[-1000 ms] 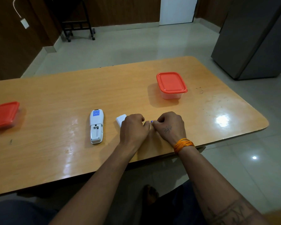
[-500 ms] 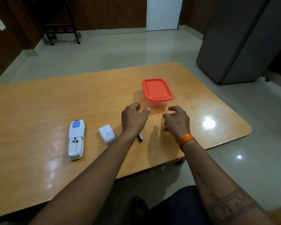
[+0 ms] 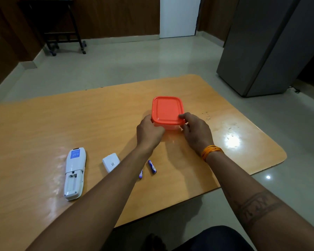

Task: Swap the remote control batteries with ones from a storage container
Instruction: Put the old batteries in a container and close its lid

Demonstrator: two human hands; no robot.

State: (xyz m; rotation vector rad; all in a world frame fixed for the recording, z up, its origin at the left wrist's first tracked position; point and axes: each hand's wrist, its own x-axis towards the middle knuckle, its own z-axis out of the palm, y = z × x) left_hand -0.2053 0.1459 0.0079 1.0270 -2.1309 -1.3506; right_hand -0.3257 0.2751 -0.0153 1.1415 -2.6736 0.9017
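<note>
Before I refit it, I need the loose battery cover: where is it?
In the head view the white battery cover lies on the table, left of centre, between the remote and the left forearm, with two batteries just beyond the arm.

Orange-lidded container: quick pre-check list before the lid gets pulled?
1. Left hand holds the clear plastic container with the orange lid: ok.
2. Right hand grips the lid's near right corner: ok.
3. Lid on: ok.
4. Two blue batteries out, lying on the wooden table: ok.
5. White remote face down, compartment open, its white cover beside it: ok.
6. Fresh batteries inside: cannot tell.
</note>
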